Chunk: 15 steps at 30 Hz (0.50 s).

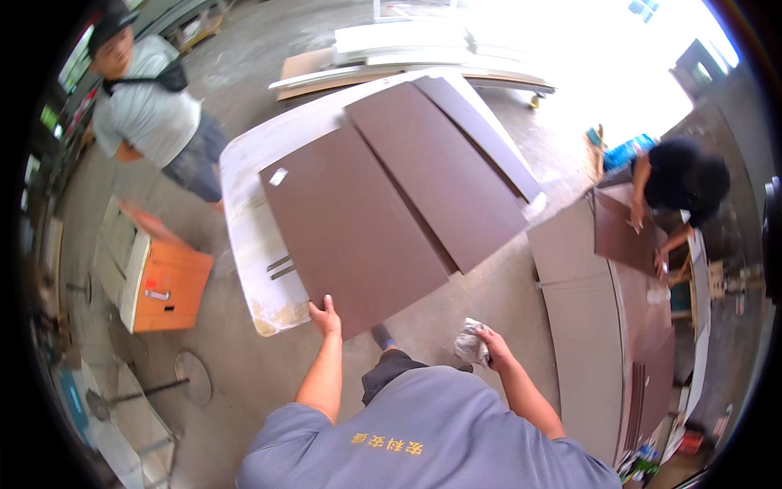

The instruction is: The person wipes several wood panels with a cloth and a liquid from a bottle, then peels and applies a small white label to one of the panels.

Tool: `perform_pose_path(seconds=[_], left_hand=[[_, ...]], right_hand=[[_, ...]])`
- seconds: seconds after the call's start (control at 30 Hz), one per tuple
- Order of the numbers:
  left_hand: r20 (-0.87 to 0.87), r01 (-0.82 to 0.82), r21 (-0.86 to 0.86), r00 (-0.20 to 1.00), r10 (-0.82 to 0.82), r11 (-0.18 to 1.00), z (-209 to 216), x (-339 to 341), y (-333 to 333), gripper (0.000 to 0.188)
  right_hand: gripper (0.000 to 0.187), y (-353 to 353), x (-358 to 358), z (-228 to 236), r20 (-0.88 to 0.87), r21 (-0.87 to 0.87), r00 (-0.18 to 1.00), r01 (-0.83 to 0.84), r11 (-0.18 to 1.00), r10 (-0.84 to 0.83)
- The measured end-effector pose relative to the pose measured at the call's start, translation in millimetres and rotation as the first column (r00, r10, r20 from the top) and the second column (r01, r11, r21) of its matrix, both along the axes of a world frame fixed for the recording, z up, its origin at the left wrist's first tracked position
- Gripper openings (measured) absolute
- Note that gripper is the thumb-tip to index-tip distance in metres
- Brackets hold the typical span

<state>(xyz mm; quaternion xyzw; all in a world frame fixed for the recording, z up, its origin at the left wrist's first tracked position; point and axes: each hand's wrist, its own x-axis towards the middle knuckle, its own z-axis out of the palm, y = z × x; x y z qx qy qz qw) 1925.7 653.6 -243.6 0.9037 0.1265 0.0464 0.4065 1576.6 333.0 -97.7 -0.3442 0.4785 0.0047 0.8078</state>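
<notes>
My left hand (327,318) grips the near left edge of a flat brown panel (350,228), thumb upward, fingers partly hidden by the panel. A small white label (278,176) sits near the panel's far left corner. Beside it to the right lie a second brown panel (440,171) and a narrower brown strip (481,134). All three rest on a white-topped table (248,204). Away from the panels, to the right of my body, my right hand (497,349) is closed around a crumpled whitish rag (470,342).
On the right, a co-worker (692,179) leans over another brown panel (623,228) on a long bench (582,318). Another person (159,114) stands at the far left. An orange-sided cabinet (173,285) and a round-based stand (193,376) are on the left; stacked boards (407,61) lie behind.
</notes>
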Motion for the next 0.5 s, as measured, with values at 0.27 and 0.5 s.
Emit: perform_pose_path(seconds=[0.27, 0.5], left_hand=[[-0.237, 0.115, 0.339, 0.971, -0.033, 0.934, 25, 15, -1, 0.077], [-0.108, 0.272, 0.856, 0.926, -0.362, 0.439, 39, -149, -153, 0.075]], right_hand=[[0.046, -29, -212, 4, -0.003, 0.156, 0.835, 0.543, 0.825, -0.550], [0.055, -12, -423, -6, 0.360, 0.499, 0.286, 0.746, 0.442, -0.888]])
